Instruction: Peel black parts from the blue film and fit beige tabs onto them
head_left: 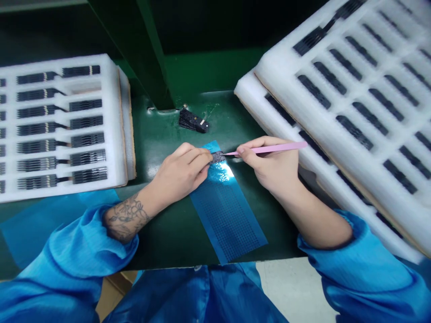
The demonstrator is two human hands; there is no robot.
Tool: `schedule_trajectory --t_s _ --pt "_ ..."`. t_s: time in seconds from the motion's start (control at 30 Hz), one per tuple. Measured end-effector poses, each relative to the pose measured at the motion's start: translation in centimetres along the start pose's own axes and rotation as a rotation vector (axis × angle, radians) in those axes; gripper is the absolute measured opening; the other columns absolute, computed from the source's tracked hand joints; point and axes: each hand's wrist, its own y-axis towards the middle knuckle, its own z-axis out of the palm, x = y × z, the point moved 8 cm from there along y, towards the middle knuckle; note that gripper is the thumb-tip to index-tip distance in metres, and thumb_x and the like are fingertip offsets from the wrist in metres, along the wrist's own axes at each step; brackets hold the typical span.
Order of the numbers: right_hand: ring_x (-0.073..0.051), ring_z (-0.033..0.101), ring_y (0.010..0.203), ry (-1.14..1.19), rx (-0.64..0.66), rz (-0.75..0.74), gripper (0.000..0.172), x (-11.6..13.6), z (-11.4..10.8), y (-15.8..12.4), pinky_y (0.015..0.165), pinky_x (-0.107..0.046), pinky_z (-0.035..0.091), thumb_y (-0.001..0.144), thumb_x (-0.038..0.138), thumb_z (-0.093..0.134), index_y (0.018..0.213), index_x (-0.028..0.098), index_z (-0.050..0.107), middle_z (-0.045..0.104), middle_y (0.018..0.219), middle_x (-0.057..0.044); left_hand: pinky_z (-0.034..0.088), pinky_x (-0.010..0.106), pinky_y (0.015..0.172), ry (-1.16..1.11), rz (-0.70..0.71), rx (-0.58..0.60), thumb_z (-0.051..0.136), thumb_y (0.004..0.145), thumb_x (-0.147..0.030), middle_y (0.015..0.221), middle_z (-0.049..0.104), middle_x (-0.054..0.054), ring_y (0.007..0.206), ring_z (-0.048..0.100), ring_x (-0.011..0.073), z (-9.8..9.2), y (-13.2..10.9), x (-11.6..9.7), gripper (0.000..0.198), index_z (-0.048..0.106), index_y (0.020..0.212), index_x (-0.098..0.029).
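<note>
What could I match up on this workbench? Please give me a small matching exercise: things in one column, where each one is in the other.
Things:
1. pink tweezers
2. small dark piece
3. white foam tray
4. dark bundle

Places:
A. beside the foot of the green post
B. pinched in the left hand
C. at the far left of the bench
D. held in the right hand

Pairs: 1-D, 2-B, 3-C, 4-A

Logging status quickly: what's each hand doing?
Left hand: closed, pinching a small dark part.
Right hand: closed, holding pink tweezers.
</note>
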Motion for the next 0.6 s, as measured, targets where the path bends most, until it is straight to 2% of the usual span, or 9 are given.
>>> schedule_trajectory --t_s 0.33,0.47,0.53,0.6 --pt "-0.017 0.066 0.058 -0.028 0.006 -0.008 0.008 0.44 0.3 -0.14 0.052 -0.029 0.051 0.077 0.024 0.081 0.071 0.022 0.077 0.075 0.068 -0.002 0.058 0.033 0.086 0.031 0.01 -0.009 0.061 0.096 -0.015 0.106 0.074 0.005 0.094 0.067 0.0194 -0.18 0.22 -0.23 0.016 0.064 0.111 -0.015" --pt "-0.018 0.069 0.06 0.015 0.0 -0.005 0.012 -0.01 0.18 -0.12 0.055 -0.031 0.055 0.079 0.03 0.082 0.071 0.022 0.076 0.075 0.068 -0.003 0.058 0.033 0.086 0.021 -0.005 -0.002 0.061 0.096 -0.016 0.108 0.074 0.006 0.095 0.066 0.0196 -0.07 0.15 -0.05 0.017 0.064 0.112 -0.014" --pt "-0.018 0.071 0.062 0.088 -0.025 -0.054 0.016 -0.07 -0.13 -0.28 0.058 -0.032 0.057 0.084 0.038 0.079 0.081 0.023 0.077 0.076 0.07 -0.002 0.057 0.034 0.088 -0.012 -0.009 -0.014 0.061 0.097 -0.018 0.111 0.074 0.006 0.096 0.066 0.0194 -0.13 0.08 0.13 0.017 0.064 0.113 -0.014" --pt "-0.019 0.073 0.065 0.141 -0.044 -0.194 0.02 0.66 -0.46 -0.61 0.062 -0.035 0.06 0.092 0.044 0.071 0.096 0.025 0.077 0.077 0.075 -0.002 0.056 0.034 0.091 -0.069 -0.007 -0.024 0.061 0.098 -0.018 0.113 0.074 0.006 0.099 0.066 0.019 -0.21 -0.01 0.28 0.016 0.063 0.113 -0.015"
